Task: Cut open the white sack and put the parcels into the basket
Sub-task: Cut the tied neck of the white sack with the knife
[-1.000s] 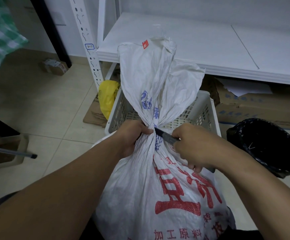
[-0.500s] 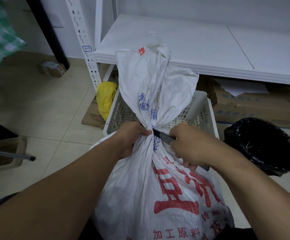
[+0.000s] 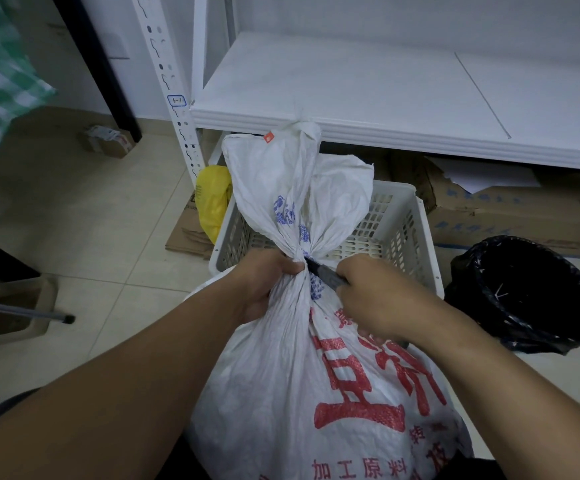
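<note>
A full white woven sack [image 3: 292, 382] with red and blue print stands on the floor in front of me, its neck tied tight and the loose top flaring upward. My left hand [image 3: 264, 282] grips the neck from the left. My right hand [image 3: 375, 299] holds a dark knife [image 3: 319, 271], its blade tip touching the tied neck from the right. Behind the sack stands a white slatted plastic basket [image 3: 406, 237]; the sack top hides much of its inside. No parcels show.
A bin lined with a black bag [image 3: 527, 296] stands at the right. White shelving [image 3: 385, 98] rises behind, with cardboard boxes [image 3: 510, 216] beneath it. A yellow bag [image 3: 212, 199] lies left of the basket. A small carton [image 3: 106, 140] and a dustpan [image 3: 8, 313] sit at left.
The view has tilted so the sack and hands sit lower in the frame. Both hands keep their hold, the knife still at the sack's neck.
</note>
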